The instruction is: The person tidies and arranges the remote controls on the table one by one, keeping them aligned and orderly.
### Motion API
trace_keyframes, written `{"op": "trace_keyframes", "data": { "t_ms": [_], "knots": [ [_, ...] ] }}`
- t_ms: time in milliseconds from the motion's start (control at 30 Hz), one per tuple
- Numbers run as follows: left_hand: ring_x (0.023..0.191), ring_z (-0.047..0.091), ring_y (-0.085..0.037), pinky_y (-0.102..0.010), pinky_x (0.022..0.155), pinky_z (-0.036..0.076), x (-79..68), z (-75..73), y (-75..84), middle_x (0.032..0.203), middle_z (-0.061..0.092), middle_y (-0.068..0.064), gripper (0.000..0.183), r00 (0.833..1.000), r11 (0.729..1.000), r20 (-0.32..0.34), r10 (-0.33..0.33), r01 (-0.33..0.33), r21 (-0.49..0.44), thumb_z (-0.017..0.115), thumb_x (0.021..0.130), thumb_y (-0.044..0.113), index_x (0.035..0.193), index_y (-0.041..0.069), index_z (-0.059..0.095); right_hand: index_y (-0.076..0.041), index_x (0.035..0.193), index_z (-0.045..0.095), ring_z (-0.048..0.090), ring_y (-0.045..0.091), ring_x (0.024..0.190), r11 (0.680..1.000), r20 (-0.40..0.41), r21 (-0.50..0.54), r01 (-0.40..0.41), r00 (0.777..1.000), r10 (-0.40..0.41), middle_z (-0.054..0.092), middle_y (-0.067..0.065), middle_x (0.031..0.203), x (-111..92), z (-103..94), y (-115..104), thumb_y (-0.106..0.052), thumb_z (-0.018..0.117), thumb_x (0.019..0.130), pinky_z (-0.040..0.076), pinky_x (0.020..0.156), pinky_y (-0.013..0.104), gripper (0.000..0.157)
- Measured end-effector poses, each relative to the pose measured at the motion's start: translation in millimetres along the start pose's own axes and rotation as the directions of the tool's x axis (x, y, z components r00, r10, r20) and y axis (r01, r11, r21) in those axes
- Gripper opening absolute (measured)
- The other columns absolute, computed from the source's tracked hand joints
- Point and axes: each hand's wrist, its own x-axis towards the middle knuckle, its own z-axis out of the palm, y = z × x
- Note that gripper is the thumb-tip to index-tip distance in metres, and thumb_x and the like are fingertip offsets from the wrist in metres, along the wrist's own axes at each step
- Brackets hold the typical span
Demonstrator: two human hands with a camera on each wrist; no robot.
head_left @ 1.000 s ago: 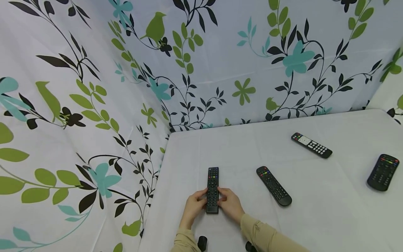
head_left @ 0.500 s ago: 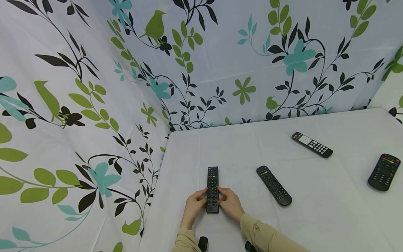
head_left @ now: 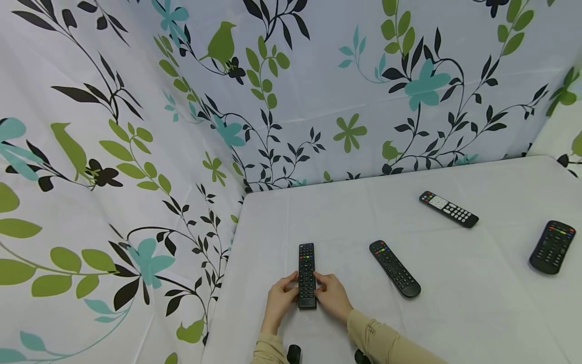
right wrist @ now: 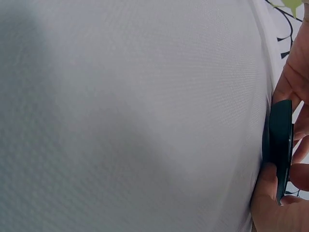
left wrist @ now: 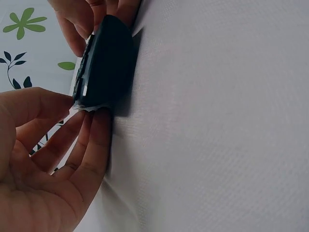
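A long black remote control point(head_left: 306, 275) lies lengthwise on the white-covered table, its buttons facing up. My left hand point(head_left: 277, 302) pinches its left edge, and my right hand point(head_left: 335, 299) pinches the right edge opposite. In the left wrist view the near end of the remote control point(left wrist: 108, 63) shows, with the left thumb on the upper edge and fingertips by its lower side. From the right wrist, the remote control point(right wrist: 281, 140) appears edge-on at the far right, fingers on both its sides. Its underside is mostly hidden.
To the right lies a second black remote point(head_left: 395, 269), angled. Farther back is one with white buttons point(head_left: 449, 209), and a wide dark one point(head_left: 552, 247) sits at the far right. Patterned curtains point(head_left: 291, 101) hang behind and left of the table point(head_left: 454, 313).
The head view has tilted slightly. Both hands keep the same hold on the remote control, and it stays in place on the table.
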Motion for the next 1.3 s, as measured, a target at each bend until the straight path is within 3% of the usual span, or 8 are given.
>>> {"op": "trace_keyframes", "data": {
  "t_ms": [433, 733, 967, 1133, 1300],
  "knots": [
    [0.072, 0.059, -0.009, -0.022, 0.058, 0.051, -0.2, -1.8, 11.2, 0.11, 0.059, -0.015, 0.042, 0.999, 0.999, -0.036, 0.021, -0.02, 0.036, 0.055, 0.075, 0.008, 0.118, 0.008, 0.056, -0.003, 0.119, 0.053, 0.052, 0.013, 0.078, 0.999, 0.014, -0.051, -0.019, 1.0, 0.02, 0.055, 0.012, 0.098, 2.6, -6.4, -0.3, -0.012, 0.057, 0.076, 0.042, 0.065, 0.024, 0.044],
    [0.082, 0.059, -0.018, -0.025, 0.061, 0.046, -1.4, -5.2, 19.3, 0.102, 0.064, -0.008, 0.035, 0.988, 0.976, -0.129, 0.088, -0.059, 0.209, 0.059, 0.077, 0.016, 0.112, 0.014, 0.06, -0.009, 0.12, 0.053, 0.056, 0.018, 0.086, 0.998, 0.027, -0.036, -0.05, 0.998, 0.051, 0.056, 0.011, 0.103, 1.6, -17.8, -7.9, -0.017, 0.059, 0.078, 0.047, 0.071, 0.03, 0.043],
    [0.09, 0.055, -0.019, -0.029, 0.068, 0.047, -4.3, -3.5, 38.4, 0.105, 0.061, -0.005, 0.036, 0.984, 0.983, -0.143, 0.106, -0.082, 0.166, 0.06, 0.079, 0.022, 0.114, 0.017, 0.058, -0.014, 0.12, 0.053, 0.057, 0.02, 0.091, 0.997, 0.035, 0.037, -0.073, 0.997, 0.071, 0.055, 0.01, 0.109, 0.5, -32.6, -19.6, -0.021, 0.06, 0.08, 0.048, 0.066, 0.027, 0.041],
    [0.096, 0.055, -0.024, -0.036, 0.079, 0.047, -6.4, 2.6, 54.3, 0.107, 0.06, -0.007, 0.036, 0.977, 0.98, -0.138, 0.159, -0.14, 0.141, 0.058, 0.079, 0.018, 0.115, 0.016, 0.057, -0.02, 0.122, 0.051, 0.057, 0.02, 0.096, 0.994, 0.033, 0.074, -0.076, 0.997, 0.073, 0.054, 0.007, 0.113, -0.3, -44.6, -26.5, -0.025, 0.059, 0.081, 0.047, 0.068, 0.027, 0.042],
    [0.097, 0.054, -0.026, -0.036, 0.08, 0.046, -8.6, 11.5, 68.7, 0.108, 0.059, -0.008, 0.037, 0.969, 0.973, -0.122, 0.216, -0.203, 0.113, 0.058, 0.08, 0.018, 0.117, 0.015, 0.056, -0.024, 0.123, 0.05, 0.056, 0.018, 0.096, 0.994, 0.01, 0.085, -0.071, 0.997, 0.071, 0.055, 0.004, 0.113, -2.0, -58.4, -29.6, -0.032, 0.061, 0.079, 0.046, 0.069, 0.027, 0.046]
  ]
}}
